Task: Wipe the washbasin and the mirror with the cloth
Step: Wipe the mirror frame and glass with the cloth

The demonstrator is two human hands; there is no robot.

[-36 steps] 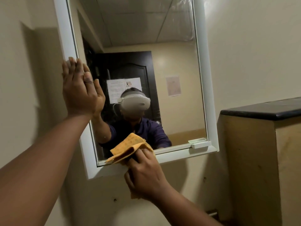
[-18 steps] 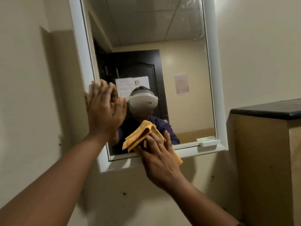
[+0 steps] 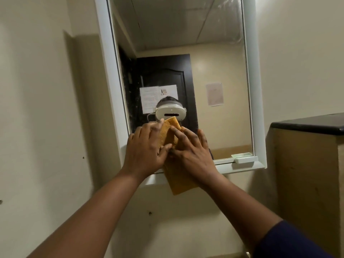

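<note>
The mirror [image 3: 214, 53] hangs on the wall in a white frame [image 3: 259, 90]. A folded orange cloth [image 3: 168, 135] lies against the lower left of the glass, and its lower end hangs below the frame. My left hand [image 3: 146, 152] rests flat with spread fingers at the cloth's left edge, thumb on the cloth. My right hand [image 3: 192, 154] presses on the cloth with straight, spread fingers and covers its middle. The washbasin is out of view.
A small white ledge [image 3: 245, 159] sits at the frame's bottom right corner. A beige partition with a dark top [image 3: 307, 125] stands close on the right. Bare cream wall [image 3: 46, 108] lies to the left and below.
My left hand came down off the mirror's left frame edge and joined the cloth. My right hand raised the cloth from the bottom edge onto the glass and flattened its fingers on it.
</note>
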